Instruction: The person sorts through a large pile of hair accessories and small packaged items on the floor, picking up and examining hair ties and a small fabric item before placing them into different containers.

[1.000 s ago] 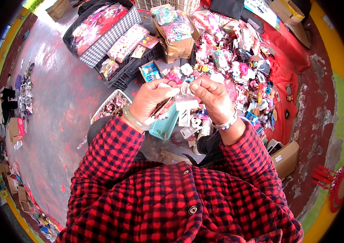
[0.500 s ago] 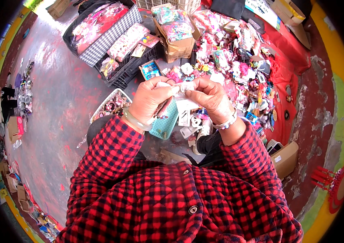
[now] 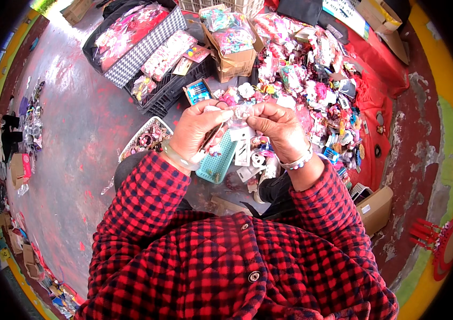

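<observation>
Both hands are raised in front of me, close together above a teal plastic basket. Between their fingertips is a small, see-through, crinkled plastic wrapper; whatever it contains is too small to make out. My left hand pinches one side with thumb and bent fingers. A thin, dark-edged thing also sits against its palm, mostly hidden by the fingers. My right hand pinches the other side between thumb and forefinger. White cards lie just beyond and below the hands, partly covered.
A large heap of hair accessories and small packets spreads to the right over red cloth. A white basket of trinkets stands at left. Behind are a black crate, a cardboard box of bagged goods and a checked bin.
The wrapper between my fingertips looks clearer and more spread out than before. My left hand has turned slightly, showing more of the dark-edged thing in its palm. The surroundings are unchanged.
</observation>
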Demonstrator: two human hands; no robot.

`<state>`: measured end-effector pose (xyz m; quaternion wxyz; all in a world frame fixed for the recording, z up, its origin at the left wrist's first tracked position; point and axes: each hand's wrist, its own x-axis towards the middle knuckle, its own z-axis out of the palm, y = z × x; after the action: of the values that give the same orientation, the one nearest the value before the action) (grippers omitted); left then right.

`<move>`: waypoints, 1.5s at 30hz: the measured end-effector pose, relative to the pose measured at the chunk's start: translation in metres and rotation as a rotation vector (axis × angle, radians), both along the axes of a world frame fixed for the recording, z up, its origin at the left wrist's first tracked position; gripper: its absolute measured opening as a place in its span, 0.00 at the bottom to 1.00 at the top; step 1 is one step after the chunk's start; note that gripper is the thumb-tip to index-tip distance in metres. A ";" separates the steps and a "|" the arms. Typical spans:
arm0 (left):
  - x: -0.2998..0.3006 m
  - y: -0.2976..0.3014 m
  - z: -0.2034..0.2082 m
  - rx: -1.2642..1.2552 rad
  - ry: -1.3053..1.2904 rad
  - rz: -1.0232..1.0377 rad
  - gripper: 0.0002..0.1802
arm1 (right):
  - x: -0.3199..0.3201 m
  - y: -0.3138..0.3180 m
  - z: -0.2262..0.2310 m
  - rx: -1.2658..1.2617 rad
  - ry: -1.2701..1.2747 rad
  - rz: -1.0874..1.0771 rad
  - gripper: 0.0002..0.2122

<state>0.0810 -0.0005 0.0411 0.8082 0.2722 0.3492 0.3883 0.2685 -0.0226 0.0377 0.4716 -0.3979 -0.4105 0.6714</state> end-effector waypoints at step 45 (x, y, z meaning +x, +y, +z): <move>-0.008 0.009 -0.010 -0.160 -0.306 0.132 0.19 | 0.010 0.009 -0.011 -0.233 -0.080 -0.110 0.03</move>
<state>0.0727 0.0082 0.0314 0.8437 0.1216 0.2692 0.4482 0.2784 -0.0134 0.0268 0.4416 -0.4984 -0.3257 0.6712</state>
